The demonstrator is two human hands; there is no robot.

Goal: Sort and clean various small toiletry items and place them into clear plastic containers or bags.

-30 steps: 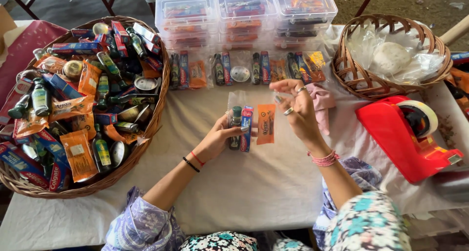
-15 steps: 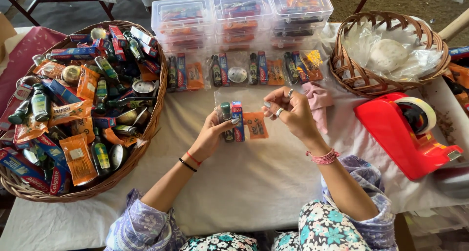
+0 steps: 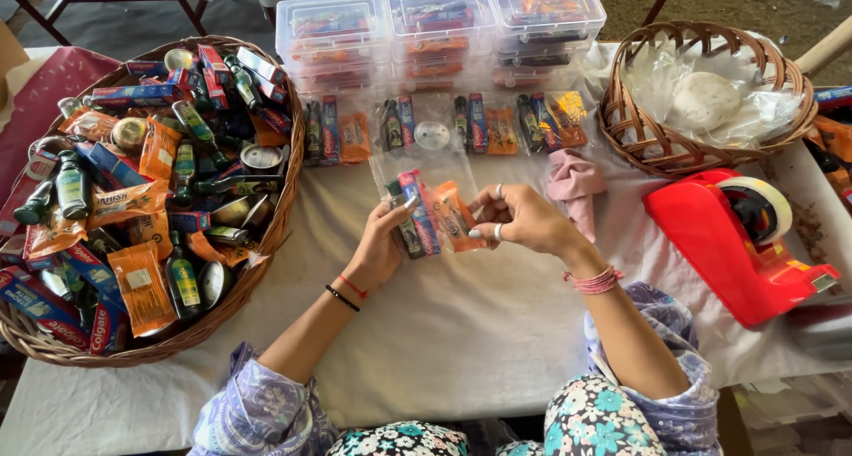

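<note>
1. We hold a clear plastic pouch (image 3: 428, 209) packed with a small dark bottle, a red-and-blue box and an orange sachet, up above the white cloth-covered table (image 3: 461, 332), near its middle.
2. Our left hand (image 3: 380, 247) grasps the pouch from its left side, fingers curled behind it and the thumb on its front.
3. Our right hand (image 3: 524, 218) pinches the pouch's right edge between thumb and fingertips; silver rings show on two fingers.
4. A black band and a red thread circle the left wrist, and a pink beaded bracelet (image 3: 595, 281) sits on the right wrist.
5. To our left stands a large round wicker basket (image 3: 275, 209) heaped with green bottles, orange sachets, red-and-blue boxes and small tins.
6. Beyond the hands, a row of filled clear pouches (image 3: 444, 126) lies flat on the cloth, and behind that row stand three stacks of clear lidded plastic boxes (image 3: 439, 26).
7. A crumpled pink cloth (image 3: 575, 183) lies just right of our right hand.
8. Further right sit a smaller wicker basket (image 3: 701, 159) holding clear plastic bags, and nearer to us a red tape dispenser (image 3: 728, 243) with its roll of clear tape.
</note>
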